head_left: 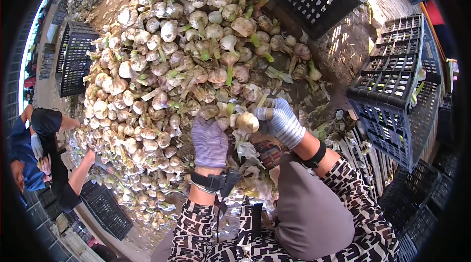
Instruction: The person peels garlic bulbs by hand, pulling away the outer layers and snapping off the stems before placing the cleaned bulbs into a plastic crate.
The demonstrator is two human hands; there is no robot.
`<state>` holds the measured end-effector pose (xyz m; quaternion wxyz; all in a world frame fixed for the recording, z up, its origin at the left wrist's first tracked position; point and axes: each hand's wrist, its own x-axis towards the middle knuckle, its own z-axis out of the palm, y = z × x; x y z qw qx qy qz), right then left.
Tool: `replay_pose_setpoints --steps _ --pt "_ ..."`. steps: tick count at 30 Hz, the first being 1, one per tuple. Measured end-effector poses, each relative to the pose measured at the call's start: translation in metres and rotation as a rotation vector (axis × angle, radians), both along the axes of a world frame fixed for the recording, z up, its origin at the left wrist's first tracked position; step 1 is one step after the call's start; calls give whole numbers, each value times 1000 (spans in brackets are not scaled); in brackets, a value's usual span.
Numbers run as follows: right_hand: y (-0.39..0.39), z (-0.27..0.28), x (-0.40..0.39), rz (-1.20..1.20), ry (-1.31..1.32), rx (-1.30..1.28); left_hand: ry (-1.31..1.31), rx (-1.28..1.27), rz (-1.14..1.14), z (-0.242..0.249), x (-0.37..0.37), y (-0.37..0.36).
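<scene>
Left hand (211,139): gloved, fingers curled, forearm (201,196) pointing to 12 o'clock; right hand (281,123): gloved, fingers bent towards 9 o'clock, forearm (329,163) pointing to 10 o'clock; wrists: 2, both strapped

A garlic-sorting shed, shown by heaped bulbs (169,31) and stacked plastic crates (387,85).

Left glove (211,141) purple-striped; right glove (284,123) pale grey, striped.

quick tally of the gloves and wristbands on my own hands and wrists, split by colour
Purple glove: 1
Pale striped glove: 1
Black wristbands: 2
Total: 4
</scene>
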<state>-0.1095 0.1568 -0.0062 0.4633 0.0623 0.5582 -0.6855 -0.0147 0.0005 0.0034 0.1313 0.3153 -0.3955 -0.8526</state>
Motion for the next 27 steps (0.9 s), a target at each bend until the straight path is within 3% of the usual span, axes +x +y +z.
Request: replay_pose_setpoints --steps 2,4,5,6,8,12,13,15,16,18,22,24,25,27 --pt "1 -7 -1 -60 -26 17 6 -82 28 20 -9 5" --pt "-2 -5 -3 -92 -41 145 41 -272 -219 38 -14 9" --pt "-2 -8 -3 -64 143 157 43 -270 -218 42 -12 10" --pt "-3 -11 -4 -65 144 159 40 -245 -322 45 -8 12" --pt "-4 -14 -7 -289 -188 41 32 -196 -530 51 4 17" --pt "6 -19 -13 -380 -215 -32 -164 -265 -499 42 25 -11" --pt "6 -19 -10 -297 -160 13 -168 -266 -500 37 24 -12" --pt "3 -2 -9 -178 -65 54 -229 -1015 -666 24 21 -13" --pt "1 5 -9 -79 45 99 -300 -1002 -730 21 19 -8" --pt "-7 13 -4 -159 9 50 -389 -484 -560 31 5 7" --pt "-4 11 -2 -97 139 157 -426 -422 -473 13 -3 17" --pt "-1 10 -6 -165 42 133 -439 -461 -354 -4 3 8" --pt "-1 -3 -7 -311 -163 20 -477 -382 -330 -1 3 4" --pt "6 -17 -8 -296 -140 17 -487 -349 -321 -14 18 -4"
